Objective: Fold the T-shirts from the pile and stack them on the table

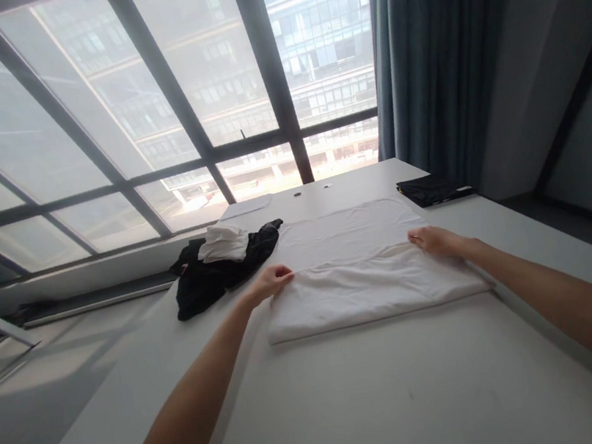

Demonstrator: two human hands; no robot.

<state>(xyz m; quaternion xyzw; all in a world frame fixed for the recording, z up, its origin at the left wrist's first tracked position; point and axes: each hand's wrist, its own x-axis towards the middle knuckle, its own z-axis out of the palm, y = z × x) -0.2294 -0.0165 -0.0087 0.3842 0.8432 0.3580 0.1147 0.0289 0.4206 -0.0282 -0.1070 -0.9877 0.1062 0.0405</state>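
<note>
"Both grips look pinched; the left hand (270, 283) has thumb and fingers on one end of the folded edge, the right hand (435, 240) on the other."

"And the white cloth (373, 288)?"

"Flat on the surface (357, 406), straight ahead between the hands, its near part doubled over the farther; I'd judge the step in hand to be a fold."

"What does the next move call for?"

"Level hands, I'd say, and an even pull; those ripples may want smoothing."

"What's around it?"

"A wall of dark-framed windows (261, 42), a building (326, 69) beyond the glass; a blue-grey curtain (418, 70) to the right; the pale surface, reaching toward the glass."

"And on it?"

"A black garment (200, 292) heaped to the left, a small white cloth (224, 242) on top; a black folded item (430, 188) near the right edge; a dark oval spot (297, 194) toward the far end."
</note>
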